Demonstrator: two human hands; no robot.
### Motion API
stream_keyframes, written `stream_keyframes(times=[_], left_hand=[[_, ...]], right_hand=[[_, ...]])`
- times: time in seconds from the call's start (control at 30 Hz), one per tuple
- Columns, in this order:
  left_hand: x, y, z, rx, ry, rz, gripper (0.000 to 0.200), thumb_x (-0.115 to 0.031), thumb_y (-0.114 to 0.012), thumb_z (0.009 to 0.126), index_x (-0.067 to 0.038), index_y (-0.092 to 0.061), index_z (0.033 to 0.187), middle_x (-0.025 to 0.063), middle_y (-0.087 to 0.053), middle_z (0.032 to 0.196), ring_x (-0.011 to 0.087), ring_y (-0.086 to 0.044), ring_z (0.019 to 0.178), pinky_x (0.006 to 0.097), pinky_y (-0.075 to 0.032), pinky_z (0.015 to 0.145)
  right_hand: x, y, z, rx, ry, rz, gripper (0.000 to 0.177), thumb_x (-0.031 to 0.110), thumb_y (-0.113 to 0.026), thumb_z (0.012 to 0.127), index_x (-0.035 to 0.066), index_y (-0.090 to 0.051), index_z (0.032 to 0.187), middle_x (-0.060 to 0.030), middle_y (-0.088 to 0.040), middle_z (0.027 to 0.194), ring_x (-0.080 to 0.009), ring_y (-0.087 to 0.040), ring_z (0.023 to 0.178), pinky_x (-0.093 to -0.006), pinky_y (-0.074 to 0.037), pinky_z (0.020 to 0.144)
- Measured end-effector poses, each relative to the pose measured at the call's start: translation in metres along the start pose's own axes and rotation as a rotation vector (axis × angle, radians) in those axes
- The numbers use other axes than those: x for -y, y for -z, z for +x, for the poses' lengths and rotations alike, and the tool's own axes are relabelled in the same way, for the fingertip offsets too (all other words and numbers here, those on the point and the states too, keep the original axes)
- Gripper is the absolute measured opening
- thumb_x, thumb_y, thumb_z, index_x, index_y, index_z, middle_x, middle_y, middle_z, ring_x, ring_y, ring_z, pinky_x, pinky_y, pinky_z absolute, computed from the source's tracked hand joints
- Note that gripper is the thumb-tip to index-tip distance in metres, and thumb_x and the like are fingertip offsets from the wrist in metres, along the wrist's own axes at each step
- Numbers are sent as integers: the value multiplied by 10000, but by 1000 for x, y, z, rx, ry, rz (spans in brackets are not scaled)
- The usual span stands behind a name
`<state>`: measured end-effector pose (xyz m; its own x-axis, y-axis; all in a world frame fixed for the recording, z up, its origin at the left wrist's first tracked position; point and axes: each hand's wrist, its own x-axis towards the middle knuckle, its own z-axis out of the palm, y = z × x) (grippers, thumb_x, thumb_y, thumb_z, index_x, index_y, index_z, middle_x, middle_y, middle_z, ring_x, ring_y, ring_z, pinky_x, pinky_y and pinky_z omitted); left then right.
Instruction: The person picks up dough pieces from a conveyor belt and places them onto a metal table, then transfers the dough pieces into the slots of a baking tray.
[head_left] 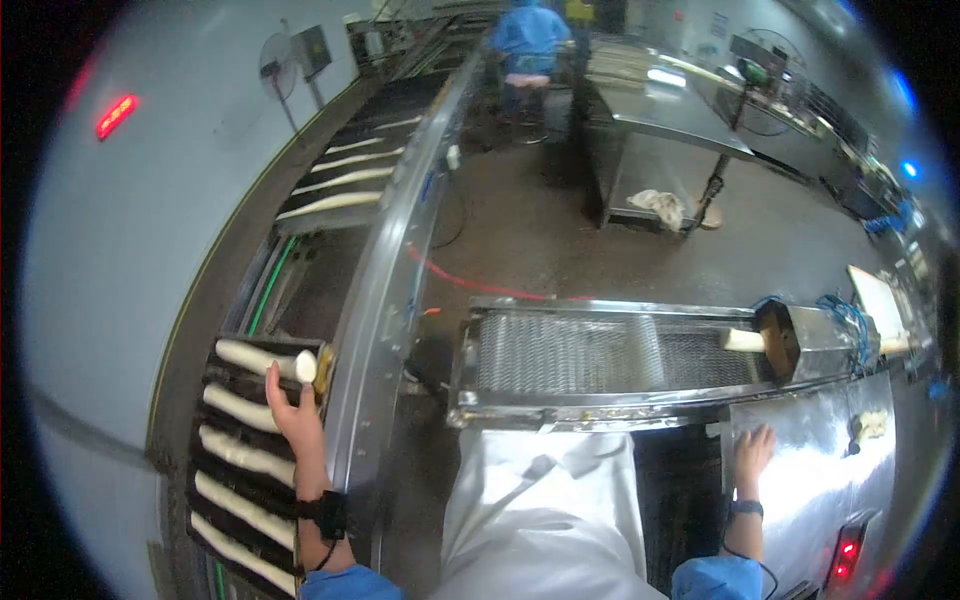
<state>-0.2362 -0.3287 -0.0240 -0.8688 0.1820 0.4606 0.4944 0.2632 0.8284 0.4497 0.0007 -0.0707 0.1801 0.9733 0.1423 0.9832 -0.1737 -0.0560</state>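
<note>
My left hand (294,408) reaches over a dark tray (210,455) at the left, its thumb and fingers apart around the end of the top dough strip (245,354). A pale round dough end (306,367) shows just above the fingertips; whether they touch it I cannot tell. More long white strips lie across the tray below. My right hand (755,452) rests on a shiny metal surface (810,455), holding nothing, its fingers a little apart. Beyond it, a dough piece (743,341) sticks out of a metal outlet (785,340) onto a mesh belt (570,350).
A metal rail (385,270) runs along the tray line. Another tray (345,165) with thin strips lies farther up. A person in blue (530,35) stands at the back, near a steel table (670,105) with a cloth (658,206) beneath. A small dough scrap (873,426) lies at the right.
</note>
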Motion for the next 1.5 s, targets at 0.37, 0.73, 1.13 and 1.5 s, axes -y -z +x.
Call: stream_keyframes(times=[0.37, 0.73, 1.13, 1.5], left_hand=[[8, 5, 49, -110, 501, -458, 507, 58, -549, 820, 19, -449, 1315, 154, -526, 1215, 245, -538, 1079, 353, -433, 954], [-9, 49, 8, -116, -137, 812, 590, 139, -528, 630, -47, -565, 1189, 195, -455, 1369, 399, -364, 1328, 498, -261, 1110], [-21, -49, -25, 678, -631, 503, 305, 80, -542, 723, -2, -660, 992, 213, -506, 1310, 369, -437, 1273, 435, -365, 1066], [-39, -103, 19, 633, -537, 586, 312, 47, -546, 749, 18, -643, 1044, 202, -496, 1316, 382, -458, 1222, 443, -395, 1028]], right_hand=[[-18, 68, -56, 8, -388, -34, 575, 343, -393, 976, 31, -310, 1452, -256, -284, 1493, -384, -242, 1403, -564, -189, 1122], [113, 34, 47, -260, 415, 315, 716, 15, -658, 701, 17, -397, 1368, -251, -373, 1418, -434, -294, 1356, -468, -268, 1127], [269, 45, 26, 10, 807, 26, 288, 129, -630, 782, 95, -577, 1063, -114, -571, 1143, -279, -529, 1142, -459, -401, 977], [-6, 66, -43, -114, -464, 1759, 298, 98, -594, 757, 40, -571, 1048, -65, -518, 912, -201, -534, 828, -327, -498, 756]])
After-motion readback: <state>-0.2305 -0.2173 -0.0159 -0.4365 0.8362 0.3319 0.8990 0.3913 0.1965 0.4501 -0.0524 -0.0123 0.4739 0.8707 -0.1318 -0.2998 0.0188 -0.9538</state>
